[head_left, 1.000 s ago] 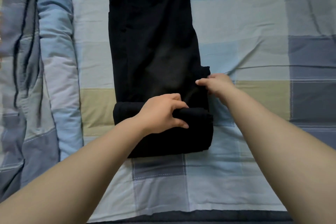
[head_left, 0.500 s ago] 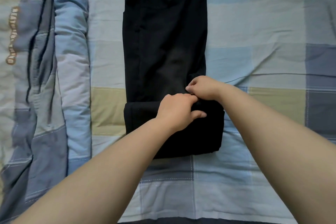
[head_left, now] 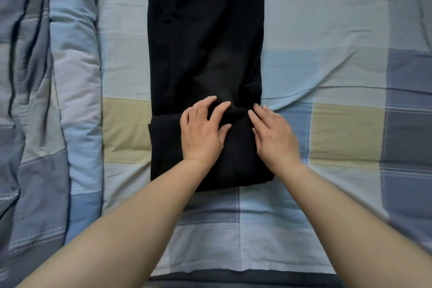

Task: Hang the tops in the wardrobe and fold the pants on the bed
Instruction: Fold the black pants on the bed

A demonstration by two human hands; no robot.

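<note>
The black pants (head_left: 205,54) lie lengthwise on the checked bedsheet (head_left: 339,124), already doubled leg over leg, with the near end turned up into a thick folded band that sits right under both palms. The left hand (head_left: 203,131) rests flat on that band, fingers spread wide and reaching just past its far edge onto the single layer beyond; the right hand (head_left: 273,133) lies beside it, fingers straight and together, pressing the band's right corner, its outer edge over the sheet. Neither hand grips anything. This looks like the pants half of the job, partway through: one fold is made and is being pressed flat. I would judge the next move calls for taking hold of the band's two ends and turning it over again toward the waist, which stretches away beyond the fingertips, keeping the side edges in line so the bundle does not skew. A moment ago the left hand was curled round the band's edge and the right was pinching the cloth just above it; now both have let go and flattened out. A rumpled quilt (head_left: 58,100) lies well out past the left hand.
</note>
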